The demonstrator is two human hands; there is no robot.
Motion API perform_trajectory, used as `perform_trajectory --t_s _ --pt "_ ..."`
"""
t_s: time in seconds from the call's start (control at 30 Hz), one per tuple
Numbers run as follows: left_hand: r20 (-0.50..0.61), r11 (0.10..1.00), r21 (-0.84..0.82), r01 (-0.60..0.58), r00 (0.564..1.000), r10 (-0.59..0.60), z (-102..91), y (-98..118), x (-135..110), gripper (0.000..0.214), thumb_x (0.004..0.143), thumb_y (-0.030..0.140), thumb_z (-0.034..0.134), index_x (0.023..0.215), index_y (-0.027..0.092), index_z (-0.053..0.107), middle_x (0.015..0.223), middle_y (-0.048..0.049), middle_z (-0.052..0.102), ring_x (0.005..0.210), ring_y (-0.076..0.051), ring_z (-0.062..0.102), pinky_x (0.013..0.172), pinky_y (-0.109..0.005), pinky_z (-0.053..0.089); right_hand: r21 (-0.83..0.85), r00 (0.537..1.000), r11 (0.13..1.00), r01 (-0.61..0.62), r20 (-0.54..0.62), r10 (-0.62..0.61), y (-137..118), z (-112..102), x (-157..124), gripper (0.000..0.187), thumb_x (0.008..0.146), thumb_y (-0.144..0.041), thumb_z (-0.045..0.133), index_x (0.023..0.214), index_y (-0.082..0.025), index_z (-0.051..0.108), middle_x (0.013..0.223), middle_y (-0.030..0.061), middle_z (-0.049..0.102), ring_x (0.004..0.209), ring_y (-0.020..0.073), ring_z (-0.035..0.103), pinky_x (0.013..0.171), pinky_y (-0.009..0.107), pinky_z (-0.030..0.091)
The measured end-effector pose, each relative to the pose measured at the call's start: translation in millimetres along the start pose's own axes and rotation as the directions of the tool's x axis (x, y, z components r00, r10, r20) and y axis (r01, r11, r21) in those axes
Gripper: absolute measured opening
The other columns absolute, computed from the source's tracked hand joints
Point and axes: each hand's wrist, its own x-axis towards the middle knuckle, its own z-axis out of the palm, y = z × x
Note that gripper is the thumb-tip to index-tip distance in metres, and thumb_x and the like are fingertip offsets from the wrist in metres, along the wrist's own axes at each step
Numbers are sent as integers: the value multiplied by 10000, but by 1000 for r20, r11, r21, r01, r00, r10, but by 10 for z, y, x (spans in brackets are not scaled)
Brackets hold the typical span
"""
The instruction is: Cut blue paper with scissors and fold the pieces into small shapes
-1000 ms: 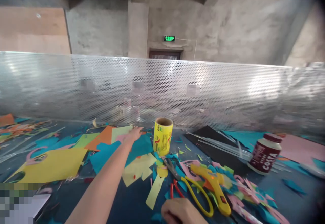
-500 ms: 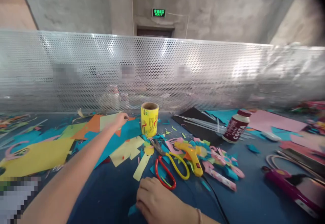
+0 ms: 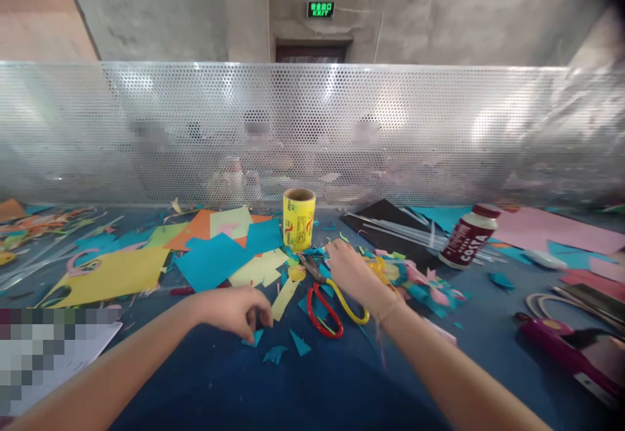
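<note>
My left hand [image 3: 237, 310] is low over the blue table, its fingers curled with a gap between thumb and forefinger. Its thumb tip meets a small blue paper scrap [image 3: 254, 338]. Two more blue paper pieces, a crumpled one [image 3: 275, 354] and a pointed one [image 3: 299, 343], lie to its right. My right hand [image 3: 349, 271] reaches over the scissors [image 3: 326, 323], which have one red and one yellow handle. Its fingers point down by the paper scraps and are mostly hidden. Behind this hand, the yellow glue gun [image 3: 383, 268] shows only in part.
A yellow tape roll [image 3: 299, 222] stands upright in the middle. Left of it lie blue [image 3: 212, 262] and yellow paper sheets [image 3: 110, 275]. On the right are a leaning COSTA bottle [image 3: 469, 237] and a purple device [image 3: 561, 353]. A perforated metal screen [image 3: 303, 131] closes off the back.
My left hand has drawn back from the far paper sheets to the near scraps. My right hand has moved forward and right, uncovering the blue pieces. The view has shifted slightly left.
</note>
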Motion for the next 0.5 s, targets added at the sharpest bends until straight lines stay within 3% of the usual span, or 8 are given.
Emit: perform_trajectory --t_s 0.1,0.2,0.27,0.37,0.5 --pt "-38 1000 11 -13 999 13 -49 -15 13 364 591 254 640 953 229 623 905 -34 640 767 -157 605 603 -223 449 29 992 997 -75 106 72 260 127 304 283 744 -39 448 1000 -73 561 1023 158 536 965 229 497 815 288 362" --pt "-147 997 66 -32 988 41 -120 21 -19 292 631 259 605 919 228 639 900 -42 640 765 -152 593 590 -218 428 186 988 982 19 149 -47 299 293 472 334 778 -80 440 1086 -129 557 1054 110 549 996 186 500 844 244 350" --pt "-155 997 66 -42 987 52 -172 78 -70 285 660 274 580 936 231 636 905 -36 644 769 -146 588 600 -213 420 197 987 980 33 150 -63 253 381 518 292 791 -118 453 1041 -172 593 1046 86 559 1013 183 494 852 247 344" --pt "-143 996 55 -67 987 75 -246 173 -177 288 715 319 533 978 243 622 930 -18 647 813 -144 583 652 -212 418 162 991 987 9 129 -30 193 448 529 207 798 -169 472 924 -180 637 1001 78 582 988 190 506 835 267 354" --pt "-204 994 85 -65 976 82 -290 216 -319 279 748 358 505 976 251 625 951 -11 641 825 -140 577 669 -210 411 254 999 966 -40 -11 44 208 402 476 162 799 -177 475 822 -138 631 932 85 606 903 169 538 808 255 373"
